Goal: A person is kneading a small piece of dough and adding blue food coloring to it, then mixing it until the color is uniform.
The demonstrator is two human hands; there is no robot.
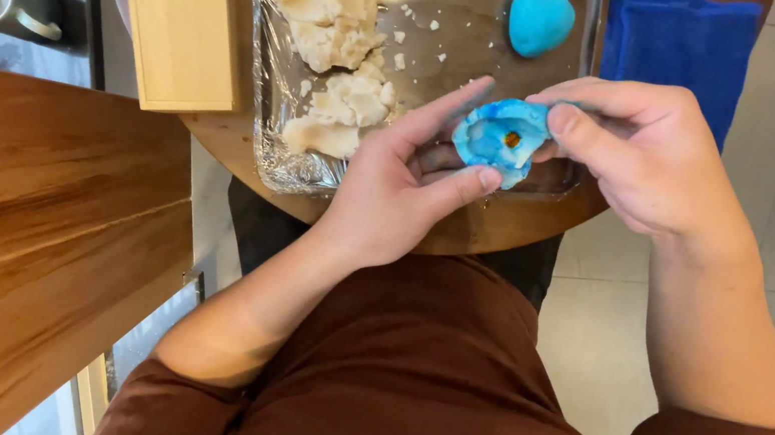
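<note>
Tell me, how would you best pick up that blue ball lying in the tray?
Probably from above, fingers closing on opposite sides of the blue ball. It sits alone on a bare part of the foil-lined tray, rounded top up, sides free. It looks like soft dough, so a gentle grip seems wise.

Bright, even light; glare on the foil tray (575, 32); sharp focus.

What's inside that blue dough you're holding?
The blue dough, cupped between the left hand and right hand, shows a small orange-brown spot at its middle. Whether more filling lies beneath it cannot be seen; the dough's folds and the fingers cover the rest.
</note>
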